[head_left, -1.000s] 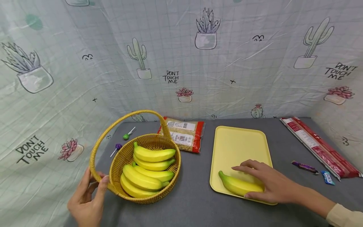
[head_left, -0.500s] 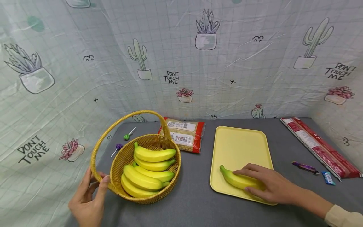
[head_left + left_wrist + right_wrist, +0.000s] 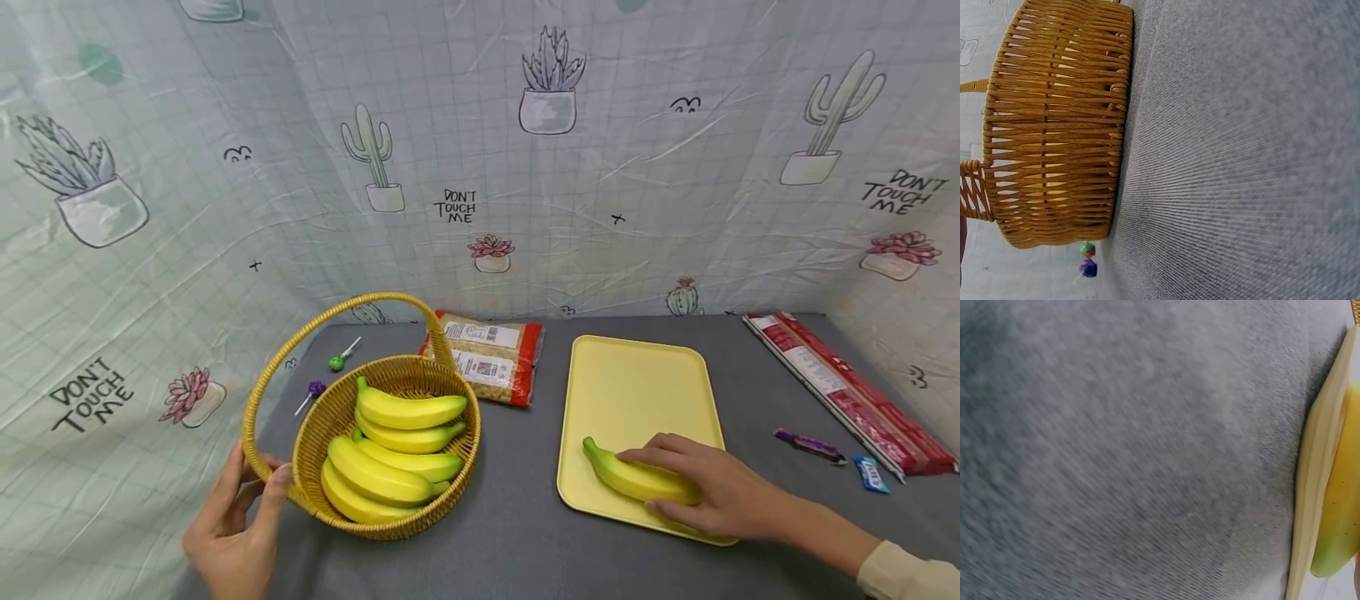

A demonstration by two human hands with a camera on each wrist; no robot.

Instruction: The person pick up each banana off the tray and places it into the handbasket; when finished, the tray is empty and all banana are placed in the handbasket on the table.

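Note:
A round woven basket (image 3: 450, 504) with a tall hoop handle (image 3: 258, 375) stands on the left, holding several yellow bananas (image 3: 378, 479). My left hand (image 3: 236, 529) pinches the foot of its handle between thumb and fingers. In the left wrist view the basket's wicker side (image 3: 1060, 131) fills the left part, with only a sliver of the hand showing. On the right, a single banana (image 3: 630, 477) lies at the near end of a pale yellow tray (image 3: 637, 383). My right hand (image 3: 708, 487) grips it from above, thumb on the near side, fingers over the far side.
Behind the basket lies a clear bag with red ends (image 3: 487, 358). A green lollipop (image 3: 337, 363) and a purple lollipop (image 3: 316, 389) are left of it. At the right lie a long red package (image 3: 847, 387), a purple wrapped bar (image 3: 810, 446) and a small blue packet (image 3: 872, 475).
My right hand has closed around the banana on the tray, whose stem end has shifted slightly away from me. The left hand keeps its hold on the basket handle.

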